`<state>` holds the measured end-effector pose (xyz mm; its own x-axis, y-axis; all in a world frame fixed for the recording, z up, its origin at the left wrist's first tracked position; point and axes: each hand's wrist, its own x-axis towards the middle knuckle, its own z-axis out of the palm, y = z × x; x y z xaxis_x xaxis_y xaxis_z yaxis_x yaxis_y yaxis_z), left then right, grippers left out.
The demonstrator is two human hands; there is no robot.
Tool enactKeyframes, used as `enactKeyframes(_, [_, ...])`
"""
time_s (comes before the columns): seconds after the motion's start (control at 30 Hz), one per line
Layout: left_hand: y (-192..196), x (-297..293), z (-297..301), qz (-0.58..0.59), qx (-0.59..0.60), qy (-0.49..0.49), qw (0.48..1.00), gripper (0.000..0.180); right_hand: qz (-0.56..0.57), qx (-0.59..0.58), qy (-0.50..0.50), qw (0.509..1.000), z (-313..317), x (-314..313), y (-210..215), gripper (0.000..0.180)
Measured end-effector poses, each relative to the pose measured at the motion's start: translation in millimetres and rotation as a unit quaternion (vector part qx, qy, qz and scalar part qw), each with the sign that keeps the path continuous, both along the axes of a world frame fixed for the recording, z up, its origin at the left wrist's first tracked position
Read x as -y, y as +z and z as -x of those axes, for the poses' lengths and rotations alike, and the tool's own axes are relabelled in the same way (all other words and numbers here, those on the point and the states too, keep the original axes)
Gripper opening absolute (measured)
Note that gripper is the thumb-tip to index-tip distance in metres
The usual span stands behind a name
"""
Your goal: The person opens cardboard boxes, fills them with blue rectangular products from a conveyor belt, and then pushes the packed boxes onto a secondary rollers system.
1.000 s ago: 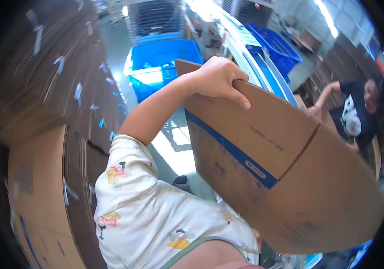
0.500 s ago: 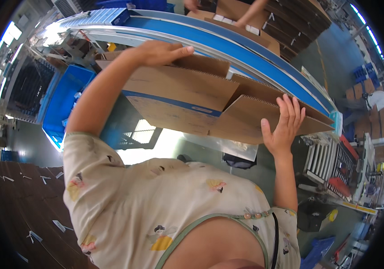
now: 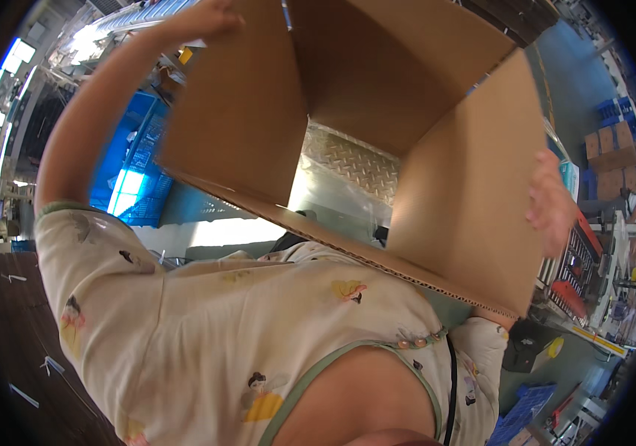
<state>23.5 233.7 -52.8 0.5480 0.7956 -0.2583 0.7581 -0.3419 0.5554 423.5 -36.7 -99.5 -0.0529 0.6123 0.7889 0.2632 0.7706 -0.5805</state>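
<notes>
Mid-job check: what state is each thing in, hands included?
Cardboard box: opened out, both ends open, patterned metal plate visible through it.
Left hand: appears closed on the box's upper left side.
Right hand: open, at the box's right side.
Blue bin: partly sunlit, contents unclear.
Distant brown boxes: stacked.

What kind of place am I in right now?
Probably a packing area in a factory or warehouse: there's a cardboard box open at both ends in front of you, a blue plastic crate to the left, and stacked cartons at far right.
</notes>
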Motion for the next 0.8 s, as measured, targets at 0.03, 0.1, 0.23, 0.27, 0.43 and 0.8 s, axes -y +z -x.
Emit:
enactKeyframes(0.03, [-14, 17, -14, 0.061, 0.058, -0.028, 0.996, 0.057, 0.014, 0.077, -0.024, 0.997, 4, -9, -7, 0.026])
enactKeyframes(0.1, [-60, 47, -11, 0.072, 0.213, -0.005, 0.974, 0.071, 0.039, 0.244, -0.019, 0.969, 28, -37, -27, 0.022])
enactKeyframes(0.23, [-92, 74, -68, 0.004, 0.475, -0.072, 0.877, 0.058, 0.180, 0.323, 0.110, 0.922, 102, -89, -118, 0.024])
enactKeyframes(0.27, [-82, 83, -92, -0.103, 0.425, -0.157, 0.886, 0.055, 0.246, 0.308, 0.100, 0.914, 102, -88, -156, 0.019])
enactKeyframes(0.43, [-173, 102, -170, -0.215, 0.125, -0.438, 0.864, 0.059, 0.541, 0.122, 0.149, 0.819, 81, -51, -56, 0.030])
enactKeyframes(0.8, [-147, 5, -106, 0.366, 0.473, -0.093, 0.796, 0.050, 0.300, 0.478, -0.281, 0.777, 46, -52, -100, 0.048])
